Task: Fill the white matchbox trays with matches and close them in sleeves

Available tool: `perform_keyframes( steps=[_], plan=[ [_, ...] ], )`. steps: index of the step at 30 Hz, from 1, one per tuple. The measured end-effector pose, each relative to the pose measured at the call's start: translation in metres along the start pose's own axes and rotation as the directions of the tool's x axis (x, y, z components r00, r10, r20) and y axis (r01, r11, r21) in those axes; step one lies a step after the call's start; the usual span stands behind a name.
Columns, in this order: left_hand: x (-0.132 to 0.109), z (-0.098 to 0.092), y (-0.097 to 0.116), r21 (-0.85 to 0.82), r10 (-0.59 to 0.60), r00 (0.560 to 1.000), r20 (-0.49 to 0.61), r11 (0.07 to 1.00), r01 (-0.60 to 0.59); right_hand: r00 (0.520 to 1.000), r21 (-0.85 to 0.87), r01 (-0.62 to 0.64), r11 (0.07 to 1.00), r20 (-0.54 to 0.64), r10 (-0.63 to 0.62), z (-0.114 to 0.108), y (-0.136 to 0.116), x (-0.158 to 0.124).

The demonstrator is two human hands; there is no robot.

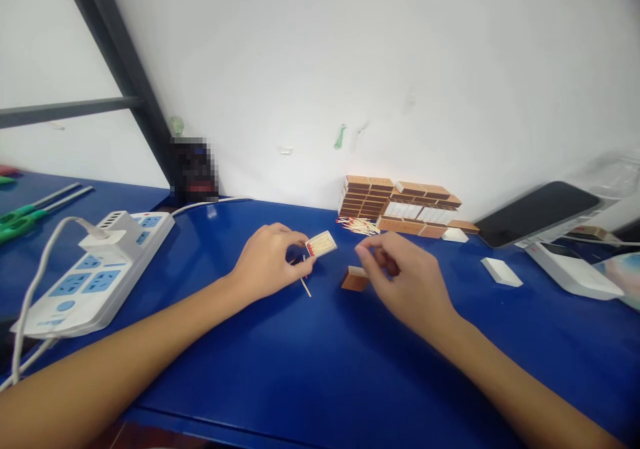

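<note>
My left hand (273, 259) is closed on a white matchbox tray (323, 243), gripped at its left end between thumb and fingers. Red-headed matches lie side by side in the tray, heads toward my hand. Below my left fingertips a loose match (305, 287) rests on the blue table. My right hand (407, 262) is closed in a pinch, thumb against index finger; what is between them, if anything, is too small to make out. Just under its fingertips is a brown matchbox sleeve (354, 279), partly behind the thumb; whether the hand touches it, I cannot tell.
A pile of matches (357, 225) lies before stacked matchboxes (367, 195) at the wall. White trays (501, 271) and a propped phone (540, 213) are on the right. A power strip (95, 279) with cables and green-handled tools (30, 215) are on the left.
</note>
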State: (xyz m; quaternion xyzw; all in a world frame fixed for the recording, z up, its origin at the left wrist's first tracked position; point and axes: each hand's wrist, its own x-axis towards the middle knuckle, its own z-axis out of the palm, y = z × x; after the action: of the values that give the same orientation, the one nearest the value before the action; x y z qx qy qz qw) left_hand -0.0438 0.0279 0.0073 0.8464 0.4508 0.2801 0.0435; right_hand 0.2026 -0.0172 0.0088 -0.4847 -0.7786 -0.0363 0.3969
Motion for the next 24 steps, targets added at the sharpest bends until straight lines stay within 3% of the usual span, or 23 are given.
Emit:
perform_keyframes(
  steps=[3, 5, 7, 10, 13, 16, 19, 21, 24],
  plan=[
    [0.007, -0.007, -0.008, 0.061, -0.034, 0.999, -0.015, 0.998, 0.034, 0.973, -0.047, 0.209, 0.977, 0.115, -0.202, 0.006, -0.017, -0.005],
    [0.011, -0.010, -0.014, 0.108, -0.054, 0.998, -0.012, 0.993, 0.055, 0.946, -0.119, 0.284, 0.951, 0.195, -0.258, 0.011, -0.022, -0.007],
    [0.014, -0.013, -0.020, 0.159, -0.088, 0.996, 0.001, 0.983, 0.087, 0.954, -0.228, 0.263, 0.937, 0.203, -0.218, 0.013, -0.020, -0.005],
    [0.017, -0.015, -0.028, 0.215, -0.110, 0.993, 0.037, 0.972, 0.100, 0.989, -0.339, 0.102, 0.935, 0.136, -0.058, 0.012, -0.010, 0.004],
    [0.019, -0.017, -0.035, 0.252, -0.089, 0.995, 0.045, 0.965, 0.075, 0.971, -0.340, -0.007, 0.941, 0.223, 0.088, 0.012, -0.005, 0.019],
    [0.020, -0.017, -0.039, 0.290, -0.085, 0.995, 0.046, 0.955, 0.068, 0.921, -0.389, 0.094, 0.917, 0.384, 0.068, 0.020, -0.009, 0.034],
    [0.019, -0.016, -0.039, 0.334, -0.081, 0.994, 0.069, 0.941, 0.053, 0.889, -0.452, 0.253, 0.855, 0.458, -0.021, 0.031, -0.014, 0.048],
    [0.018, -0.015, -0.038, 0.376, -0.057, 0.995, 0.086, 0.926, 0.021, 0.852, -0.321, 0.307, 0.896, 0.511, -0.109, 0.037, -0.014, 0.055],
    [0.017, -0.014, -0.036, 0.441, -0.021, 0.992, 0.127, 0.897, -0.038, 0.739, 0.064, 0.267, 0.962, 0.626, -0.247, 0.043, -0.010, 0.060]
  ],
)
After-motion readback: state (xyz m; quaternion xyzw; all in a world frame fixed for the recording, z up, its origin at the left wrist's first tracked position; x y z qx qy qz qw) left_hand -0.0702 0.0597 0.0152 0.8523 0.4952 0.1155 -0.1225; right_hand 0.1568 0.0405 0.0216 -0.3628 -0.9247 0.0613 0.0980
